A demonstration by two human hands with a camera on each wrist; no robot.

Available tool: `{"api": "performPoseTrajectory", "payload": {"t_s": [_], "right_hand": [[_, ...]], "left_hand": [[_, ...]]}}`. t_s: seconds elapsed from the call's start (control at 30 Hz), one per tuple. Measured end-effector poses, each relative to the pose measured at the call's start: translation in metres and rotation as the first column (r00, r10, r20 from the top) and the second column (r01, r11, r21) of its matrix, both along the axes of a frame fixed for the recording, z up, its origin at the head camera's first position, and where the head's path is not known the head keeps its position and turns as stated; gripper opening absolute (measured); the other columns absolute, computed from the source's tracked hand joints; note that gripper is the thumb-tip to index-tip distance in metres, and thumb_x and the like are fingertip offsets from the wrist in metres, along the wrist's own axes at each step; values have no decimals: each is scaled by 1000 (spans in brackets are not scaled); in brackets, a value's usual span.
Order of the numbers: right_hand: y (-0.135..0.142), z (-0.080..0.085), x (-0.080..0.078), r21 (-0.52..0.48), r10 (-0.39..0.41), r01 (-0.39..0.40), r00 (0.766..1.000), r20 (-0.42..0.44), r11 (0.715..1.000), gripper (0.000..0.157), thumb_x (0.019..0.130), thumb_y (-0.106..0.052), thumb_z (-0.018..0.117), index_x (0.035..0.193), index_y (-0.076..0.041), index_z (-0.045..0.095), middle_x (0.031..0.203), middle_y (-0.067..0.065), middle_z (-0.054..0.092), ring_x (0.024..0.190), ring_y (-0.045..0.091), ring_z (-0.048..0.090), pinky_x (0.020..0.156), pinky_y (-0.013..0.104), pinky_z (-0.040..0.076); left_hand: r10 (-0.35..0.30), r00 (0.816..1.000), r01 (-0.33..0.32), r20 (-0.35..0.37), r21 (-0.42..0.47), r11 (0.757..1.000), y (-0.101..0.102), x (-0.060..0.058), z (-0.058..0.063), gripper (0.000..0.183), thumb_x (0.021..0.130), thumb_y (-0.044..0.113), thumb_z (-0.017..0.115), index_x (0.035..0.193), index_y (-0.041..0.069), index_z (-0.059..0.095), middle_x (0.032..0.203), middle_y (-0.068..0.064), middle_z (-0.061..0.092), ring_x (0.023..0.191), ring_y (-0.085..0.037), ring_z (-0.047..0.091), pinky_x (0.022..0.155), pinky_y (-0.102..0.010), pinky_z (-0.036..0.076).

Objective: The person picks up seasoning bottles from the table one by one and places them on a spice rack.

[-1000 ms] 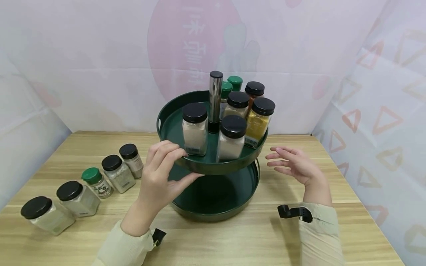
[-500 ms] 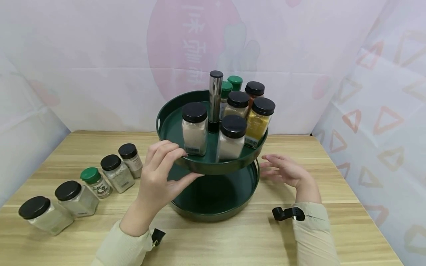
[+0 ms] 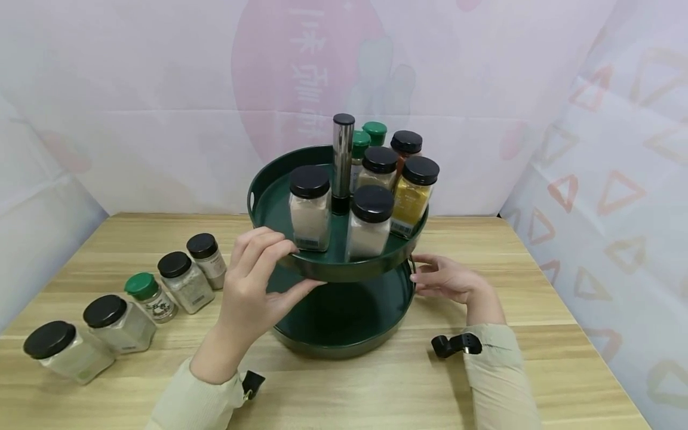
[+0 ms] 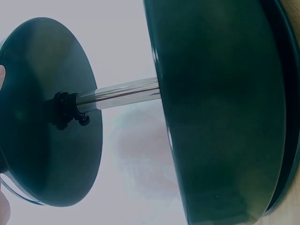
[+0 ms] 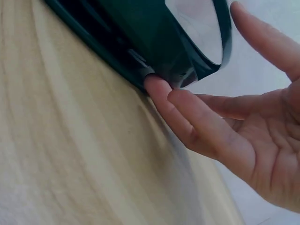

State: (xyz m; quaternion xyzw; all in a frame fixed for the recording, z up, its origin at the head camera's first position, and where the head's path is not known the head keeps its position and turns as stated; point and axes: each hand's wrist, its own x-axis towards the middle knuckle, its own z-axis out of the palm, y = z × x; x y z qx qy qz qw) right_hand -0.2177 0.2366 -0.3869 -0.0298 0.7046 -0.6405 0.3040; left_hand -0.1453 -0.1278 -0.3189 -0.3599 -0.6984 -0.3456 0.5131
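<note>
A dark green two-tier tray stand rises from the table, its steel post running up the middle. My left hand grips the front left rim of the upper tray, fingers over the edge and thumb beneath. At the right side of the lower tray, my right hand touches its outer wall with the fingertips. In the right wrist view the thumb stands apart beside the raised handle. Spice jars crowd the upper tray, among them a pale one and a yellow one.
A slanting row of spice jars stands on the table at left, with a green-capped shaker midway and a black-capped jar nearest. A white printed cloth hangs behind the table.
My right hand has moved left from beside the stand until its fingers reach the lower tray. The left hand keeps its grip on the upper rim. The view has shifted slightly.
</note>
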Motion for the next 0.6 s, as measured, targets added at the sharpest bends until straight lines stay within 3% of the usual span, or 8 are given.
{"api": "performPoseTrajectory", "payload": {"t_s": [0.07, 0.27, 0.6], "right_hand": [[-1, -1, -1, -9, 24, -24, 1000, 0, 1000, 79, 97, -6, 60, 156, 4, 9, 143, 26, 40, 104, 14, 64, 96, 29, 56], [-1, -6, -4, -50, 81, -81, 997, -7, 995, 79, 96, -2, 60, 155, 7, 9, 156, 32, 24, 113, 11, 59, 99, 28, 55], [-3, -10, -6, -71, 80, -80, 997, 1, 994, 81, 95, 1, 59, 156, 5, 4, 160, 31, 16, 113, 12, 59, 97, 27, 55]], "left_hand": [[0, 1000, 0, 0, 0, 1000, 0, 0, 0, 49, 88, 43, 73, 99, -4, 66, 98, -18, 64, 99, -37, 53, 109, -26, 41], [-2, 1000, 2, -6, -11, 1000, 1, -1, 1, 49, 88, 43, 73, 99, -5, 66, 98, -18, 64, 99, -37, 53, 106, -28, 42], [-18, 1000, 18, 2, -50, 999, -3, 2, 6, 50, 89, 43, 72, 105, -5, 67, 102, -19, 65, 104, -38, 54, 112, -26, 40]]}}
